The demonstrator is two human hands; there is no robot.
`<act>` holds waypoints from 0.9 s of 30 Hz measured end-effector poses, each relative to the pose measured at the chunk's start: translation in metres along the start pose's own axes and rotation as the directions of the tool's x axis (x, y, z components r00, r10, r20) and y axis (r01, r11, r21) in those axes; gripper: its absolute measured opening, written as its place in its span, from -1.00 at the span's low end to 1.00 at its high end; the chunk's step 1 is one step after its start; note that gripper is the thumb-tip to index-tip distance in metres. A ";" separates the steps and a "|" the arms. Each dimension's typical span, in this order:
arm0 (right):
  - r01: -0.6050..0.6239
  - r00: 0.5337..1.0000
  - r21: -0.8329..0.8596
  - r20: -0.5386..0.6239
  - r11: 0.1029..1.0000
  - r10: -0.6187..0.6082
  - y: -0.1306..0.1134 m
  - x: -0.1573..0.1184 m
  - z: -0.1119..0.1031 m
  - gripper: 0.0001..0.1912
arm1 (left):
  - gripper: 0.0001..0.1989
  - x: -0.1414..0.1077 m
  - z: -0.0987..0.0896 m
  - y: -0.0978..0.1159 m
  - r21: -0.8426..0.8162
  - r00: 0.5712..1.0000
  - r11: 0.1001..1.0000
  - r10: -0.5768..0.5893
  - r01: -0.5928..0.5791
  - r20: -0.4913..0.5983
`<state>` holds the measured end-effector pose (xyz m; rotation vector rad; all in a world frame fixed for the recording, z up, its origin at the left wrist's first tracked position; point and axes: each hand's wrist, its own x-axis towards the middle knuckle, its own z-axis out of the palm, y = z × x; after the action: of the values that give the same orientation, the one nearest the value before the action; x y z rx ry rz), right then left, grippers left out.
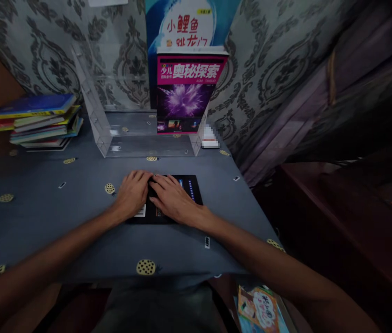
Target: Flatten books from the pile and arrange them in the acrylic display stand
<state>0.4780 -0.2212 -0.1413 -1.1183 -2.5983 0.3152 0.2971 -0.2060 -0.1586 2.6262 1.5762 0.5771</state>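
arms (81, 240) out, left hand (131, 195) and right hand (172, 198) flat, gripping nothing, on unracked black book (151, 213); pink book (186, 98) racked, 12 o'clock.

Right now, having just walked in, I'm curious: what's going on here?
A person has both hands on a black-covered book lying flat on the cloth-covered table. The left hand and right hand lie side by side, palms down. Beyond them is a clear stand, with a pink-and-purple book upright at its right side. A pile of books sits to the left.
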 end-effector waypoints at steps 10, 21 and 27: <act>-0.164 0.986 -0.064 -0.044 0.984 0.161 0.023 -0.017 0.000 -0.50 | -0.62 -0.001 0.001 0.003 0.045 1.000 0.999 0.029 -0.029 -0.005; -0.205 0.962 -0.059 -0.198 0.977 0.190 0.055 -0.035 0.002 -0.54 | -0.58 0.006 -0.023 -0.048 -0.147 0.983 0.979 0.156 -0.141 0.098; -0.175 0.974 -0.112 -0.162 0.978 0.156 0.044 -0.033 -0.002 -0.58 | -0.54 0.008 -0.037 -0.076 -0.247 0.982 0.967 0.101 -0.059 0.159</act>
<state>0.5295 -0.2156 -0.1588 -1.3506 -2.4240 0.0973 0.2243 -0.1680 -0.1371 2.4913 1.2691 0.4961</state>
